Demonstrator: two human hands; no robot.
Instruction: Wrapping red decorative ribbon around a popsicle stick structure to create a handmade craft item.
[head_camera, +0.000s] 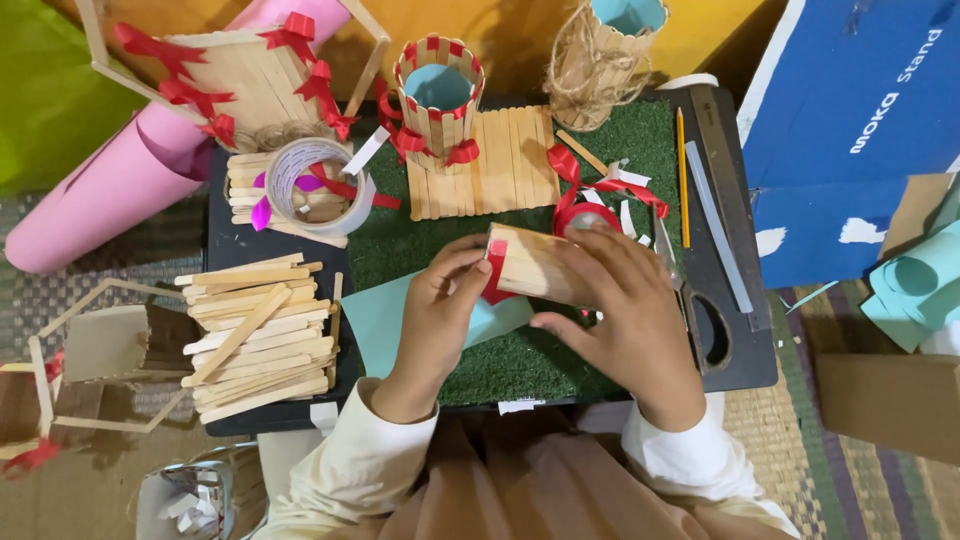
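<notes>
blue box (850, 130) – stood upper right, beside the dark surface (740, 360); rectangular, white lettering, white scuffs along its lower edge | brown cardboard box (885, 400) – lower right on the woven mat; plain, unmarked

You have two finished stick cups: one with red ribbon (438, 92), one wrapped in twine (597, 60). One flat stick mat (500, 160) lies on the green turf. One tape roll (318, 185), one pencil (682, 175), one pink paper roll (110, 195) and one loose stick pile (260, 335), too jumbled to count.
</notes>
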